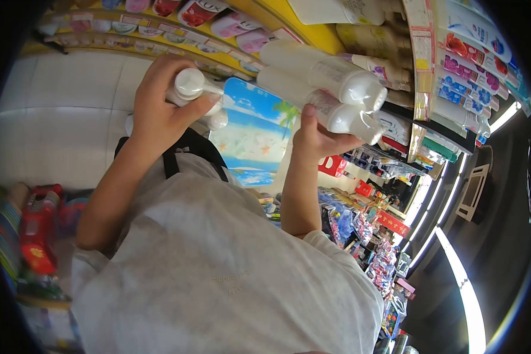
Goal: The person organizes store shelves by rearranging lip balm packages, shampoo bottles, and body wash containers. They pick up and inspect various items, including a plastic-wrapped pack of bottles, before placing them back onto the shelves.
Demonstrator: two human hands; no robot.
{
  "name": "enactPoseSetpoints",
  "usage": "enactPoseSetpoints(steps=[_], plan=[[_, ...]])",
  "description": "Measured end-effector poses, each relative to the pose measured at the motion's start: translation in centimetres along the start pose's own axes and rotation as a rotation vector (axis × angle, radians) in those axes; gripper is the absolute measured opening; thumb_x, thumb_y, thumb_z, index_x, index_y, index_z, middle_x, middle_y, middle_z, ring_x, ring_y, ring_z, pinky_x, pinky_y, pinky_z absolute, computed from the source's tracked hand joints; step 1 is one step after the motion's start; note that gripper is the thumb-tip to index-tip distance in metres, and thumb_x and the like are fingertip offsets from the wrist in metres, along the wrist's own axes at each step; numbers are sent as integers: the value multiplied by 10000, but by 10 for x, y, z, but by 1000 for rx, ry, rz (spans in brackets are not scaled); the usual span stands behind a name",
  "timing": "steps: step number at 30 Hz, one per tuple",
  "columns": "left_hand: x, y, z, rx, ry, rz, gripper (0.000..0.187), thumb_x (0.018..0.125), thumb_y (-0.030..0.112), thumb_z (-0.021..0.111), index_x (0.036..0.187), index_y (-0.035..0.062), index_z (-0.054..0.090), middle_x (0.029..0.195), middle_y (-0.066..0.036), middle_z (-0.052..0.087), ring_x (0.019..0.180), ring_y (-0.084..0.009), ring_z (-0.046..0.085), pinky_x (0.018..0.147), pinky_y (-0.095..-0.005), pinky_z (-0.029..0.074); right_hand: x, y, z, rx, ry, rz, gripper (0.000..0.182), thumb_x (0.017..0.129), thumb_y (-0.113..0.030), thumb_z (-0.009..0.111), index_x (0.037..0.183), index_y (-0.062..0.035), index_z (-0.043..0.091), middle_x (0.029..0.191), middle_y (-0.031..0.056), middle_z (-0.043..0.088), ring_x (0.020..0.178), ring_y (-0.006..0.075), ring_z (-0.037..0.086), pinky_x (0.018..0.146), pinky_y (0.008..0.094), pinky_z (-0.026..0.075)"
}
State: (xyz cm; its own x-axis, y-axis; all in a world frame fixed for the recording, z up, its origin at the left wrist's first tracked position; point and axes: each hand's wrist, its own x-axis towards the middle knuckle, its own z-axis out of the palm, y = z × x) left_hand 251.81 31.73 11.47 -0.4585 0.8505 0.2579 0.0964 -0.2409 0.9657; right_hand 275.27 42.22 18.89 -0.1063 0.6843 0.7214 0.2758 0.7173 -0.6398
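Grey shirt (218,277) fills the front. Left hand (159,115) fingers wrap a small white bottle (190,85); right hand (315,138) fingers pinch two white bottles (330,97). Keep both grips firm, bottles steady by the shelf (419,71).

shelf (312,32): yellow-edged, seen just above both hands | white bottles (336,76): laid on their sides on it, beside right hand (315,138) | small packets (218,23): ranged along it above left hand (159,112)

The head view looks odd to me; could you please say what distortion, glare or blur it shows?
Head view: strong fisheye bending with dark rounded corners; the ceiling light strips blow out white; the red item at the left edge is smeared, while the left hand, right hand and white bottles stay fairly sharp.
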Motion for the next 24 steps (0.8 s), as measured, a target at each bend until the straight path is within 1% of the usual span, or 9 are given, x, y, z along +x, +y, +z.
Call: enactPoseSetpoints(steps=[4,6,7,10,11,14,18,21,24], plan=[[4,7,2,-160,57,-102,372,775,175,847,1026,22,620,989,-89,614,887,-232,616,797,-337,500,-9,-6,5,78,5,124,1021,751,-105,901,1508,-71,217,1422,182,445,1199,296,590,957,451,585],[13,16,-6,-84,-54,-20,363,777,184,847,1011,22,622,966,-87,616,872,-225,616,780,-334,498,-12,-13,4,97,24,191,1015,753,-84,893,1509,-69,215,1419,181,450,1198,293,595,962,451,578],[18,21,-10,-45,-110,25,358,779,188,847,1004,22,623,954,-86,617,865,-222,616,771,-333,497,-11,-21,2,119,27,340,1043,686,-57,910,1455,-45,205,1419,209,407,1239,310,566,973,480,583],[30,37,-6,-48,-232,97,355,782,202,846,990,21,624,927,-83,616,837,-219,615,754,-333,493,-17,-10,-11,74,-19,300,1049,670,-48,913,1454,-42,216,1409,195,416,1273,293,529,1041,463,511],[33,40,-4,-70,-249,113,350,780,204,847,978,14,629,913,-82,623,818,-206,620,746,-330,497,-17,-13,-9,79,5,315,1062,652,-46,918,1458,-34,227,1394,177,423,1294,273,489,1087,438,440],[36,53,-1,-97,-263,66,345,777,198,846,978,11,637,909,-80,634,813,-192,624,739,-322,502,-17,-12,-10,36,-26,247,1082,630,-84,930,1461,-25,240,1378,159,425,1276,260,484,1078,424,430],[50,69,-9,-57,-215,83,342,783,191,844,990,10,640,912,-85,641,814,-193,626,740,-323,503,-15,-12,-11,34,-11,306,1100,599,-137,942,1458,-17,266,1352,141,427,1245,245,494,1058,404,435],[81,73,-24,26,-31,242,342,791,186,837,1003,15,630,944,-99,631,844,-234,620,764,-342,498,-13,-11,-10,94,-33,367,1095,590,-149,947,1454,-10,288,1345,133,433,1244,240,494,1074,403,419],[118,95,-39,274,66,445,358,798,202,836,1016,20,618,976,-117,613,888,-291,603,805,-376,488,-10,-7,-7,74,-51,324,1098,597,-148,945,1461,-8,283,1346,134,436,1247,245,494,1081,404,414]])
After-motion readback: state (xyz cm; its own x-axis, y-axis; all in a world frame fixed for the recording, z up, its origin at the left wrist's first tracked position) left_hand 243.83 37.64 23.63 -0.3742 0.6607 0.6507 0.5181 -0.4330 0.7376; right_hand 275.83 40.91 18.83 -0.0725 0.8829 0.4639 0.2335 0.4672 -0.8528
